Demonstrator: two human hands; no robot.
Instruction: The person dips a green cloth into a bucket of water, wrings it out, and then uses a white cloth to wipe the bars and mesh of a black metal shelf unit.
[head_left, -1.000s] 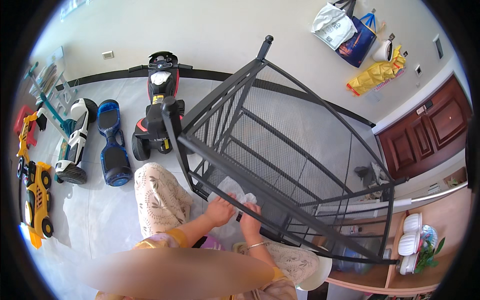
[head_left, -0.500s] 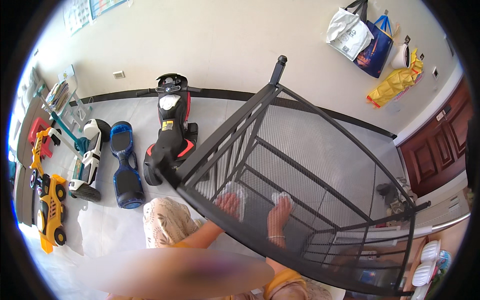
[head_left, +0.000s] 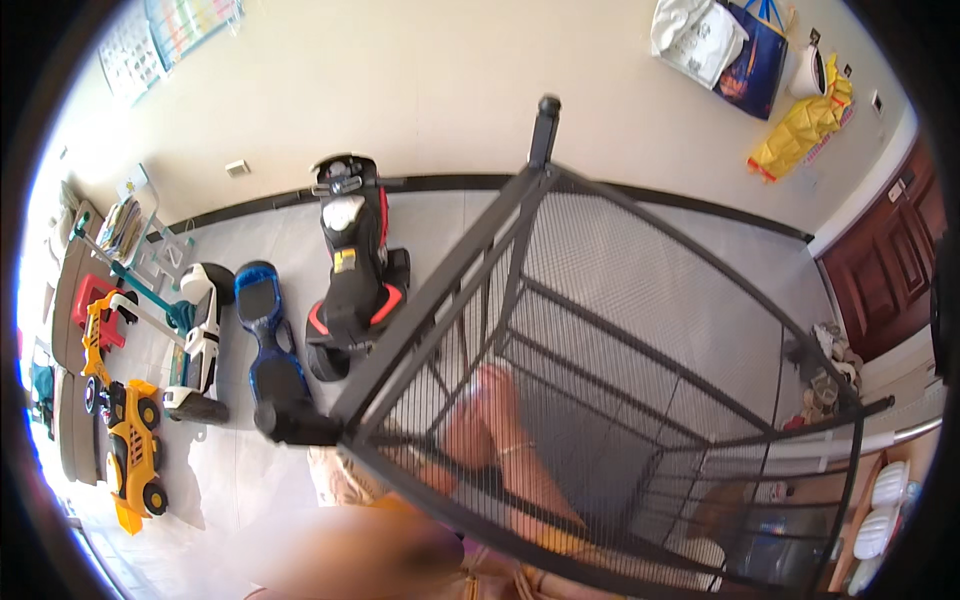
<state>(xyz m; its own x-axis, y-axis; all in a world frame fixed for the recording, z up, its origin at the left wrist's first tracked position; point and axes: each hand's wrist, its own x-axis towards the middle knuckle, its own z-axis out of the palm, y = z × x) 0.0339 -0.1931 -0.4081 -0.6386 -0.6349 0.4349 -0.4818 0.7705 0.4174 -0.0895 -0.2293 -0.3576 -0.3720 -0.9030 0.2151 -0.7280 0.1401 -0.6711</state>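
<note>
A large black metal rack with mesh panels [head_left: 640, 270] stands tilted in front of me, its bars and mesh crossing in front of both hands. Seen through the mesh, my right hand [head_left: 495, 398] reaches up beside a slanted bar, a bracelet on its wrist. Its fingers are closed on a white wipe [head_left: 474, 384], only partly visible. Just below and to the left, close against the right hand, is my left hand [head_left: 463, 440]; its fingers are blurred and screened by the mesh.
A toy motorcycle [head_left: 350, 255], a blue hoverboard [head_left: 262, 325], a white self-balancing scooter [head_left: 198, 350] and a yellow toy digger [head_left: 132, 440] stand on the left. Bags [head_left: 745, 60] hang on the wall. A brown door [head_left: 890, 270] and shelf with white bowls [head_left: 885, 505] are at right.
My right hand has moved left and up to meet my left hand; they were apart, each on white material. The rack looks shifted and more upright in view.
</note>
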